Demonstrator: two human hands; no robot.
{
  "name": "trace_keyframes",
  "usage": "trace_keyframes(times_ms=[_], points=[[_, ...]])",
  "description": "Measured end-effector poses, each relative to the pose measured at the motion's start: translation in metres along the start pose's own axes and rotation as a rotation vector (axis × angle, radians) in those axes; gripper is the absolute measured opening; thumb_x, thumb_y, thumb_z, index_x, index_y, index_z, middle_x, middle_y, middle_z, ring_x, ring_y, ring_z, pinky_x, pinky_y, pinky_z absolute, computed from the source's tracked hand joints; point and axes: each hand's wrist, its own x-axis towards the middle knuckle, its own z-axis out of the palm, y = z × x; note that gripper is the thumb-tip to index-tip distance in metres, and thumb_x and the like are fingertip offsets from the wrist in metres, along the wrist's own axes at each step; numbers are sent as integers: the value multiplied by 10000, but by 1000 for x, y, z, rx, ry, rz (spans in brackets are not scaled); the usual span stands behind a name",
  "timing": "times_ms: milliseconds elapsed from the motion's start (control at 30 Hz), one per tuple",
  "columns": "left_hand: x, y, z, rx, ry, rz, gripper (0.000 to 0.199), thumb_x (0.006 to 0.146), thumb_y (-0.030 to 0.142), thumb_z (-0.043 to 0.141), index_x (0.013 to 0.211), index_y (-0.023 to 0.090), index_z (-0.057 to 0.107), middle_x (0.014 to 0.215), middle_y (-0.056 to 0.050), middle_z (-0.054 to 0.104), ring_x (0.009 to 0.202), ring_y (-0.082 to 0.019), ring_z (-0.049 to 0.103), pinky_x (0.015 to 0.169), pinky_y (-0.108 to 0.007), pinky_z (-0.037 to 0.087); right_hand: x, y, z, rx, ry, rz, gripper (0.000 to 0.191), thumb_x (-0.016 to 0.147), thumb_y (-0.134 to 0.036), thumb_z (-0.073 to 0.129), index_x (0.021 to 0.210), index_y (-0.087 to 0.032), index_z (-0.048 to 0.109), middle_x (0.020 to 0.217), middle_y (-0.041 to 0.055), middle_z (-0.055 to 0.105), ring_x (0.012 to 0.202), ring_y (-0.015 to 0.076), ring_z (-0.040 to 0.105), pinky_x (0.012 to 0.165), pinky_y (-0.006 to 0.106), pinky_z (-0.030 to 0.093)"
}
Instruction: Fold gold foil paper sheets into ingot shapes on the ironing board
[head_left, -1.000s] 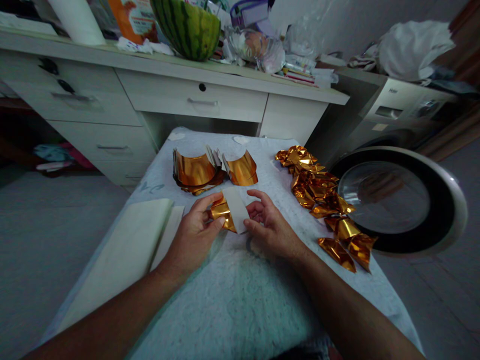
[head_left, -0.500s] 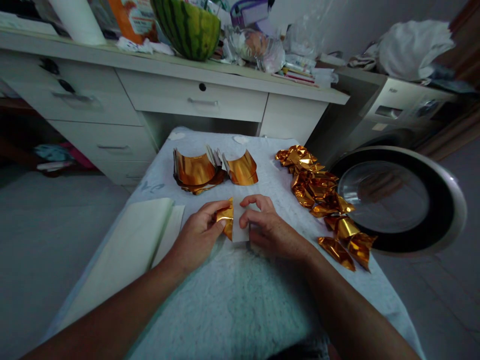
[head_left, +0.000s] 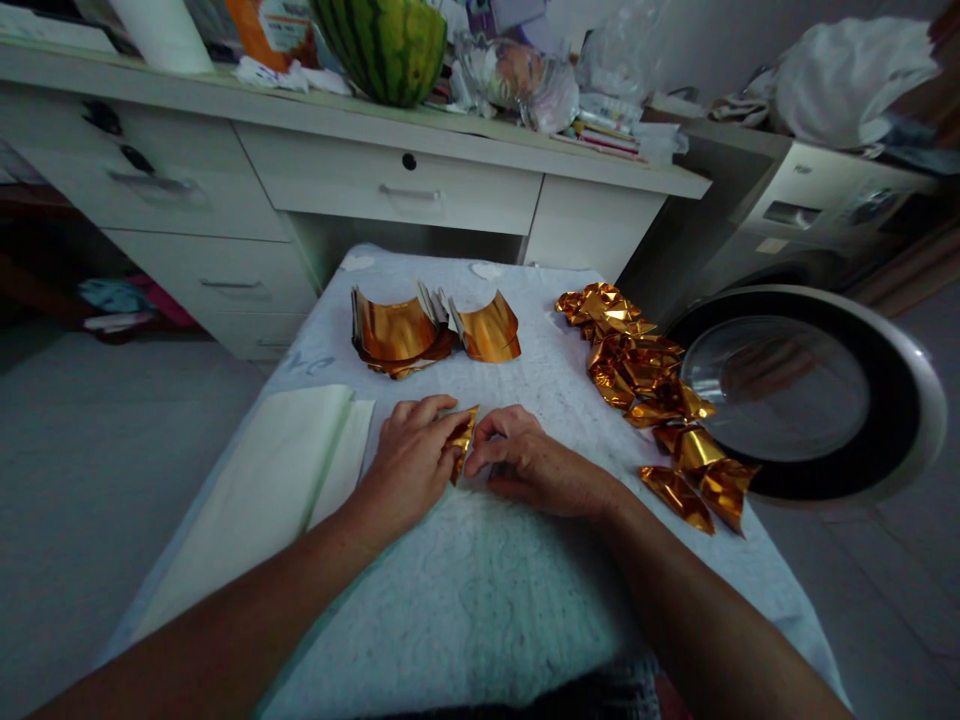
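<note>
Low over the cloth-covered table, my left hand [head_left: 415, 452] holds down a small folded piece of gold foil paper [head_left: 465, 438], its fingers lying over the left part. From the right, my right hand [head_left: 529, 462] has curled fingers, thumb and forefinger pinched at the paper's right edge. Much of the piece is hidden under the fingers. Beyond the hands stand two curved stacks of gold foil sheets, a larger left stack [head_left: 396, 330] and a smaller right stack [head_left: 489, 330]. A heap of folded gold foil pieces [head_left: 634, 365] trails down the table's right side.
White paper sheets [head_left: 247, 500] lie left of my left arm. Behind the table runs a white drawer counter [head_left: 405, 190] with a cut watermelon [head_left: 386, 50] and plastic bags on it. A washing machine's open round door [head_left: 806, 395] stands close to the table's right edge.
The pale part of the paper that showed between my hands is out of sight. My left hand has turned palm-down over the piece, and my right fingers have closed in at its edge.
</note>
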Motion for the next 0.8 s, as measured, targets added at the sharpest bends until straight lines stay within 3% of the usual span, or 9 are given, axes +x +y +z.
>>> trace_keyframes(times_ms=[133,233,567,800], points=[[1,1,-4,-111,-117,36,401,834,100,469,1151,246,665,1014,-71,596,963,-240,562,893,-409,471,1,-1,1,-9,-11,-4,72,847,-205,702,899,-239,738,1033,38,592,1040,199,511,969,394,358],[-1,3,-8,-146,-178,23,420,828,106,461,1182,240,644,1019,-70,576,965,-233,572,909,-401,468,2,-1,3,-7,-9,17,60,867,-197,682,883,-228,731,983,30,613,1001,187,508,935,373,353],[-4,5,-11,-165,-183,40,414,809,132,513,1190,252,625,1040,-65,575,989,-240,558,917,-405,460,8,-7,13,-8,46,240,35,884,-212,648,862,-206,675,973,34,600,976,204,473,881,368,324],[-5,2,-10,-146,-186,49,362,822,121,492,1148,234,602,1070,-75,562,1009,-252,542,932,-430,443,11,-11,19,-50,98,310,66,831,-211,699,815,-183,642,987,41,565,956,198,463,864,363,323]])
